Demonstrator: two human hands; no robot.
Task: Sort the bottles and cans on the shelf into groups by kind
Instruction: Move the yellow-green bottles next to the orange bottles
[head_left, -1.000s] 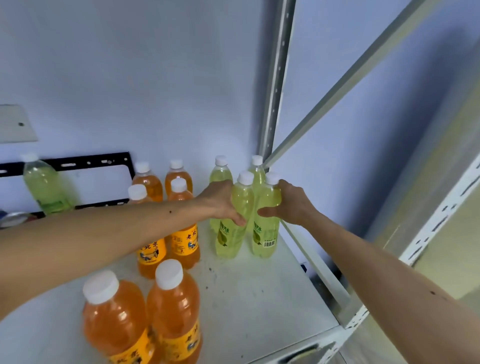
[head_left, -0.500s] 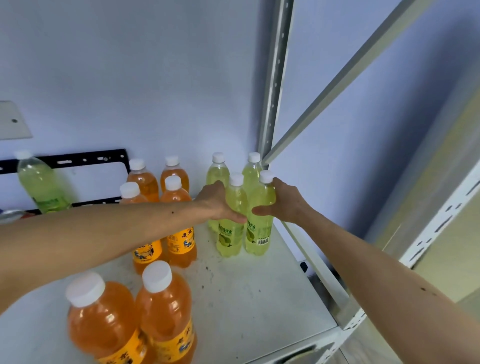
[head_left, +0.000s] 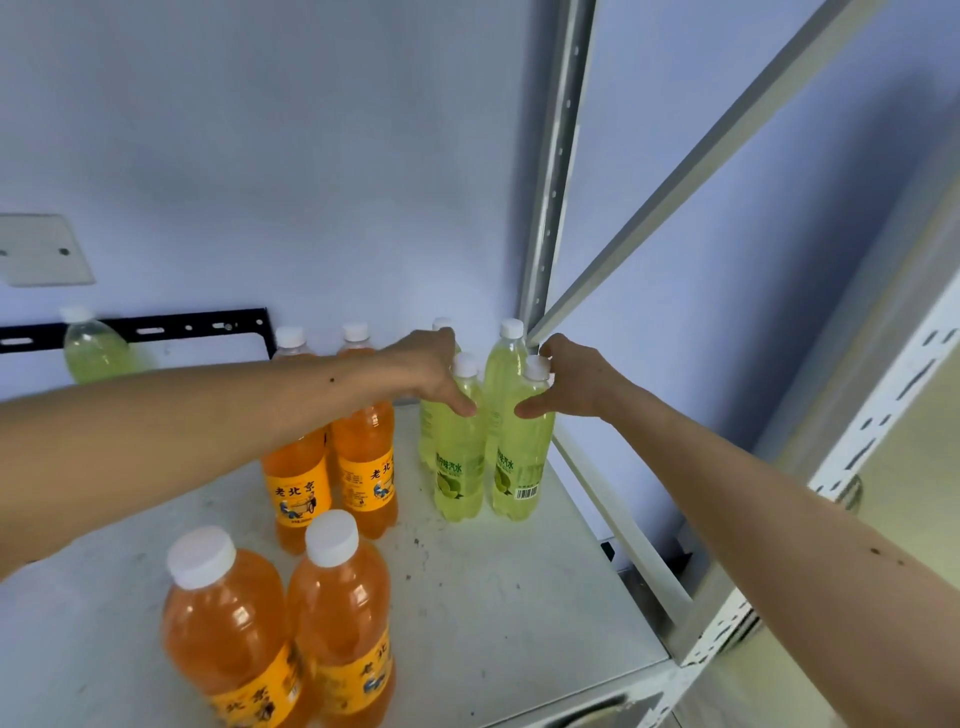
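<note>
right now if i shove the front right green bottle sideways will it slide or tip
Probably tip rather than slide: the front right green bottle is tall and narrow, and the right hand holds it high, near the cap. It looks full to the neck, so likely heavy for its size. The front left green bottle beside it may check a leftward fall.

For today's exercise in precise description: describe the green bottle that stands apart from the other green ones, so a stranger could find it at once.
Start at the black metal bracket on the back wall, at the far left of the white shelf. The lone green bottle stands right in front of it, behind the person's left forearm. Unlike the four green bottles clustered in the right corner, it stands alone, left of the orange bottles.
</note>
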